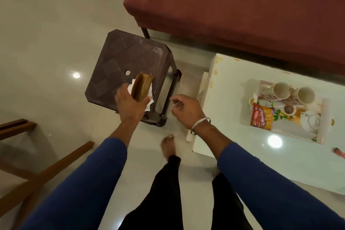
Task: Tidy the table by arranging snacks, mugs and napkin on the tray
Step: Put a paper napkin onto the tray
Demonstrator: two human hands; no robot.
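Napkin holder (141,87) in outstretched left hand (130,102), fingers curled round; right hand (183,109) loose.

The left hand (130,103) reaches forward with the arm extended, fingers curled round a holder; the right hand (185,109) hangs in air. Its fingers are loosely bent and hold nothing.

- A brown wooden napkin holder (141,87) with white paper napkins (131,86) sticking out is held tilted above the dark brown plastic stool (121,58).
- A white rectangular floral-printed tray (317,136) lies on the pale glass table (233,73).
- Two cream ceramic mugs (281,90) stand upright side by side at the tray's far end.
- A red and yellow snack packet (262,118) lies flat on the tray's near-left part.
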